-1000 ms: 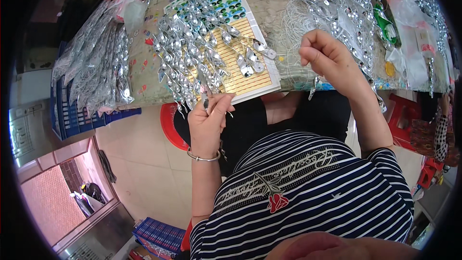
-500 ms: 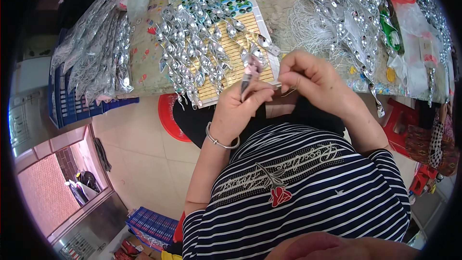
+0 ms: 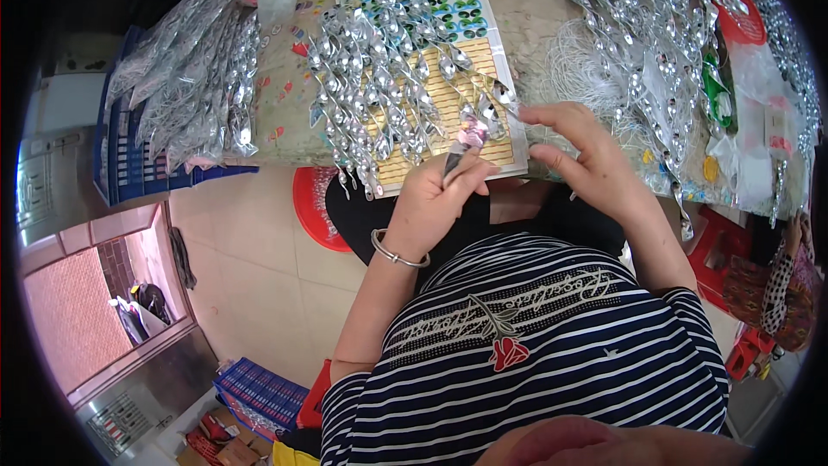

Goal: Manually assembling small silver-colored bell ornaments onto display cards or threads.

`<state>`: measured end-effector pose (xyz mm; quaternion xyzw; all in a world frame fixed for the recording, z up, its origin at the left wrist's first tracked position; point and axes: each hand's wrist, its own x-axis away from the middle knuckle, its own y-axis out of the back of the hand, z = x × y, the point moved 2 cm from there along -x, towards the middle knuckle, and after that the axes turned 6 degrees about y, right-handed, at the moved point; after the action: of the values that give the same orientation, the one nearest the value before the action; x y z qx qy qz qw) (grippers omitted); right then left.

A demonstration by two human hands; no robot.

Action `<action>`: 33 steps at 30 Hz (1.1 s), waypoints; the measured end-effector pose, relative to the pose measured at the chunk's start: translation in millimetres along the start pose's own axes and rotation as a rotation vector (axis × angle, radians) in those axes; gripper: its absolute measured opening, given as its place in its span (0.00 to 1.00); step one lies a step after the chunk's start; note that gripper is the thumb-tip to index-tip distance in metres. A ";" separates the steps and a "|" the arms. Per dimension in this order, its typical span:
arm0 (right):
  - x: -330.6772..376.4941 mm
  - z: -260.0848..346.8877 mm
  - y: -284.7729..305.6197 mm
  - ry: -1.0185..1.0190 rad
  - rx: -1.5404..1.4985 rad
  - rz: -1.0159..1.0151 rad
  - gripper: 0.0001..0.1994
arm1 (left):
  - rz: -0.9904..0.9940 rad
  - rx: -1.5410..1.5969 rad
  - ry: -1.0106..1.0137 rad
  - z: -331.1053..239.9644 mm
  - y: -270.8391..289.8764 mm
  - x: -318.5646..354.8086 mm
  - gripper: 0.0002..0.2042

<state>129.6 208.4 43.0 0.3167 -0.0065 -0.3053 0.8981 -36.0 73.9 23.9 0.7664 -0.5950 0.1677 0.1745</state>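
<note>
The left hand (image 3: 431, 207) is pinching a thin silver strip (image 3: 461, 148) that is pointing up and away from its fingers. The right hand (image 3: 591, 164) is sitting just right of it, fingers half open, holding nothing I can see.

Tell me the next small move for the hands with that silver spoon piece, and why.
Probably bring the right hand a touch left to pinch the silver spoon piece that the left hand holds upright over the yellow card. The right fingers are spread beside it, not yet gripping.
</note>
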 end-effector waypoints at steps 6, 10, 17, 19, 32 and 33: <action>-1.0 12.6 -24.2 0.152 -0.116 0.082 0.14 | 0.039 0.047 0.008 5.9 -6.4 -7.2 0.09; -3.1 8.1 -32.5 -0.005 -0.194 0.161 0.08 | 0.084 0.040 0.098 8.2 -2.5 -6.5 0.09; -4.1 4.1 -25.4 0.104 -0.026 0.194 0.06 | 0.099 0.007 0.188 6.3 -0.8 -5.4 0.10; -3.9 1.6 -18.9 0.037 -0.068 0.153 0.05 | 0.020 -0.017 0.179 7.4 1.4 -7.2 0.13; -8.3 24.4 -13.7 -0.236 -0.600 0.030 0.06 | 0.056 0.295 0.002 13.9 0.5 -2.0 0.13; -9.1 24.1 -15.4 -0.237 -0.595 0.049 0.06 | 0.038 0.319 -0.021 11.2 -1.1 -1.1 0.13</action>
<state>108.9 190.3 55.1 0.0021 -0.0290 -0.3070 0.9513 -34.6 69.8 13.5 0.7746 -0.5771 0.2553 0.0408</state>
